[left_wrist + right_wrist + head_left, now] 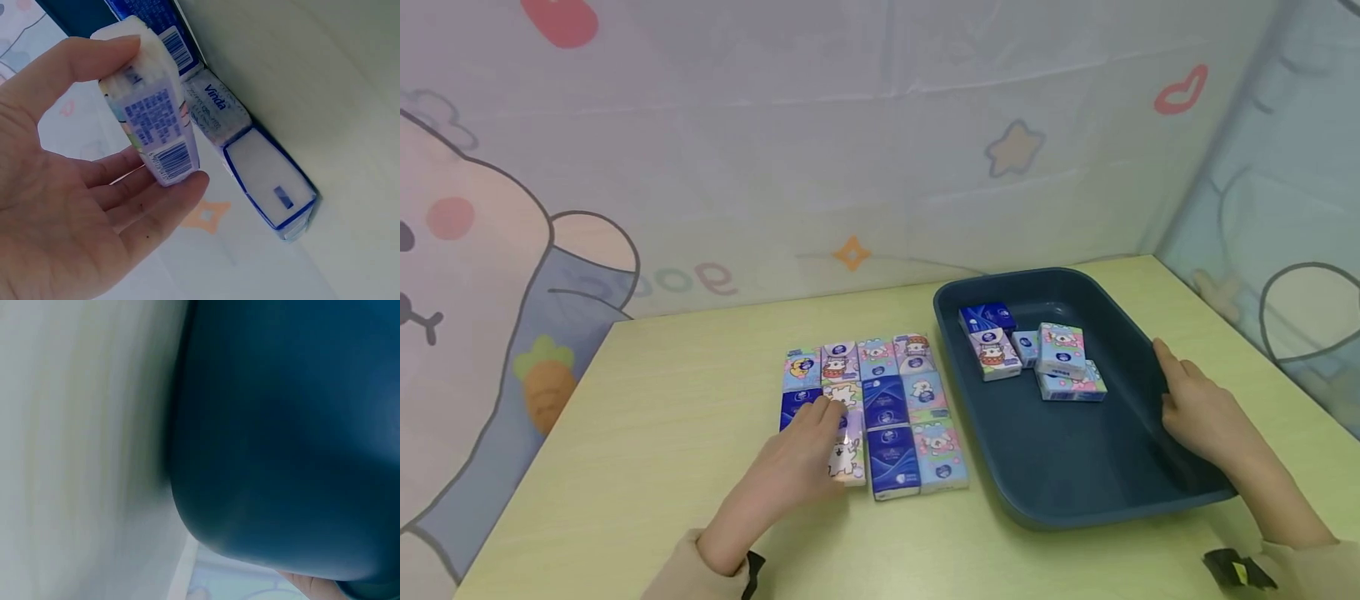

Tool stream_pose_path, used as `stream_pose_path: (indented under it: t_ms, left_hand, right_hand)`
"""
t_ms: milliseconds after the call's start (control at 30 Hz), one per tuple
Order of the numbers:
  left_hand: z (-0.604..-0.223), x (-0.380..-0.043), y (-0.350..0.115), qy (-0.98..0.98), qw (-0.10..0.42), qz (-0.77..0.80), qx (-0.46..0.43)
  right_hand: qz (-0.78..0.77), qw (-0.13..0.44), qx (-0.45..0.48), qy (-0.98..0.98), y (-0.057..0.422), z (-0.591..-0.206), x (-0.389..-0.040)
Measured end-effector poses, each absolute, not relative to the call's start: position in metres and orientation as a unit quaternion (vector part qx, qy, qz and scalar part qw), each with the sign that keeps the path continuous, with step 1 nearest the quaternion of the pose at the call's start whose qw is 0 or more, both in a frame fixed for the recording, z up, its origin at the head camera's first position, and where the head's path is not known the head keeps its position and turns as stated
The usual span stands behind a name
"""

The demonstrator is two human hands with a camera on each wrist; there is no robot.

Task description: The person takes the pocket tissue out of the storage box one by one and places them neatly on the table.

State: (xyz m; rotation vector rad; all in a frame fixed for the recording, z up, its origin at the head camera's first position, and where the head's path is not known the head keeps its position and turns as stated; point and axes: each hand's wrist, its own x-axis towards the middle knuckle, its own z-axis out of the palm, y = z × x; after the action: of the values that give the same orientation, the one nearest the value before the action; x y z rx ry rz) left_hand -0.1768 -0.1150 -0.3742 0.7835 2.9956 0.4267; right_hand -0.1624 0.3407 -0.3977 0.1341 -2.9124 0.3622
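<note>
Lilac-and-white pocket tissue pack [153, 122], tilted, its barcode side showing in the left wrist view; the left hand [793, 458] pinches it between thumb at one end and fingertips at the other; it is at the near left of a block of tissue packs [885, 402], set in touching rows on a pale yellow-green table [685, 400]; the block mixes plain dark blue wrappers with cartoon-printed pastel ones, and the hand hides part of its near left corner; one grey-white pack [215, 106] reads "Vinda".

To the right of the block is a deep dark blue tray [1097, 467]; the right hand [1206, 417] grips its right rim, thumb against the inner side, the other fingers partly hidden; five packs lie loosely in the tray's far half, a pink-and-blue one [1062, 348] partly on top of another; behind the table hangs a cartoon-printed backdrop [775, 167].
</note>
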Motion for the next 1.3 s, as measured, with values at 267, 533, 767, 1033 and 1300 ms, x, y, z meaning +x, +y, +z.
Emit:
stream_pose_path:
  t_ms: [267,533,767,1033,1300]
  left_hand:
    - [-0.379,-0.176,-0.112,0.957,0.020,0.113,0.268]
    - [-0.379,-0.174,-0.108,0.960,0.024,0.086,0.265]
    - [-0.384,-0.173,-0.106,0.961,0.027,0.072,0.266]
    - [-0.386,-0.171,-0.106,0.962,0.020,0.072,0.261]
    - [-0.386,-0.170,-0.105,0.963,0.025,0.072,0.260]
  right_hand:
    - [0.122,0.096,0.045,-0.987,0.341,-0.398,-0.162]
    - [0.121,0.101,0.046,-0.986,0.342,-0.396,-0.163]
    - [0.122,0.106,0.049,-0.986,0.342,-0.397,-0.163]
    - [0.120,0.114,0.053,-0.985,0.341,-0.397,-0.163]
    - [0.123,0.100,0.045,-0.986,0.341,-0.397,-0.163]
